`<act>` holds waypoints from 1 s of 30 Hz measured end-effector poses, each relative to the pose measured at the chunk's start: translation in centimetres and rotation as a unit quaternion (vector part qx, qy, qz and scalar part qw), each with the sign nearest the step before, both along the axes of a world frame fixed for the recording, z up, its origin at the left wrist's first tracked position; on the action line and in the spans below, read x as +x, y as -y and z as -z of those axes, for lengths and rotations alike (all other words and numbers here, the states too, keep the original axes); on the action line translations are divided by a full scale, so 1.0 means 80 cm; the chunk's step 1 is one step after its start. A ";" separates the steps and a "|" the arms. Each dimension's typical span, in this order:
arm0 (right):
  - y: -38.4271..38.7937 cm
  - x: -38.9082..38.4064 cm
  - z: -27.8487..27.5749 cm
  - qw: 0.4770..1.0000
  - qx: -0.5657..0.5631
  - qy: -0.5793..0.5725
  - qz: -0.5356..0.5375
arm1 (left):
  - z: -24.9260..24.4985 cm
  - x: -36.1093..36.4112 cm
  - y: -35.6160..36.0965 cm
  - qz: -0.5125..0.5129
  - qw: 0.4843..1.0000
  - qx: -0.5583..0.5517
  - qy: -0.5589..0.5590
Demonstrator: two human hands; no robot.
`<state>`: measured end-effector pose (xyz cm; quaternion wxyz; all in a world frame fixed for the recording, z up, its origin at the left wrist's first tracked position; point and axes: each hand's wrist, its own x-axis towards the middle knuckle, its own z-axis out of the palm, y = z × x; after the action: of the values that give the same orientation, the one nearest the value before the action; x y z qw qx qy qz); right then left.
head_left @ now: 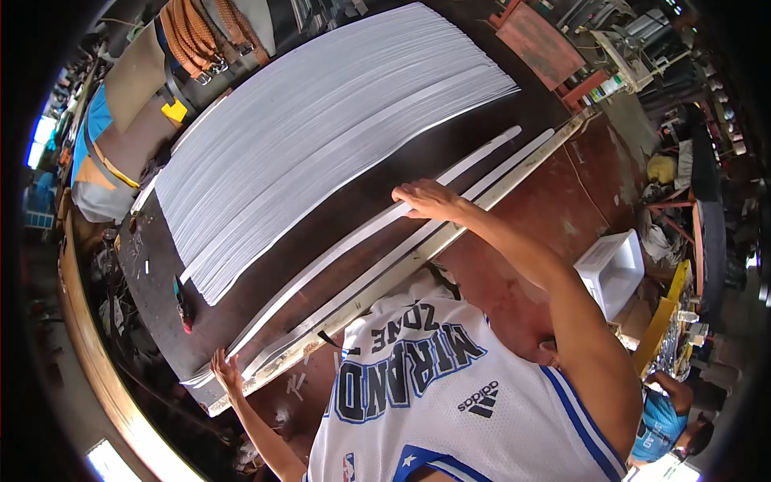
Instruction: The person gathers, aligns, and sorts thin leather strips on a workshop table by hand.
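A long, narrow white strip (pixel 345 243) lies in a shallow curve along the near side of a dark tabletop (pixel 321 213). My right hand (pixel 426 199) has its fingers closed over this strip, past its middle. At the strip's left end is my left hand (pixel 226 373), fingers apart and touching or just beside it; the exact contact is hard to make out. A second pale strip (pixel 385 255) runs nearly parallel, closer to the table's edge. Beyond both, a broad stack of many similar white strips (pixel 337 120) lies side by side.
Brown braided belts with buckles (pixel 193 40) lie at the upper left. A red-handled tool (pixel 185 309) rests on the table's left part. To the right are a white plastic bin (pixel 612 273), a yellow bar (pixel 662 317) and a person in a blue shirt (pixel 660 422).
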<state>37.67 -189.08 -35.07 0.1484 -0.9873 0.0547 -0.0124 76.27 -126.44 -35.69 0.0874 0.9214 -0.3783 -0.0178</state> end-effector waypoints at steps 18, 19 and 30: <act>0.156 -0.135 -0.040 0.984 0.176 0.010 -0.013 | -0.008 -0.240 0.409 -0.029 0.991 0.071 -0.112; 0.159 -0.136 -0.033 0.985 0.169 0.025 -0.027 | -0.009 -0.252 0.427 -0.021 0.992 0.058 -0.114; 0.187 -0.109 -0.011 0.991 0.085 0.102 -0.028 | -0.025 -0.301 0.510 0.005 0.991 0.021 -0.130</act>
<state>28.97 -204.02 -34.17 0.2365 -0.9659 0.0125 -0.1045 52.21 -167.23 -33.69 0.1165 0.9111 -0.3675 -0.1456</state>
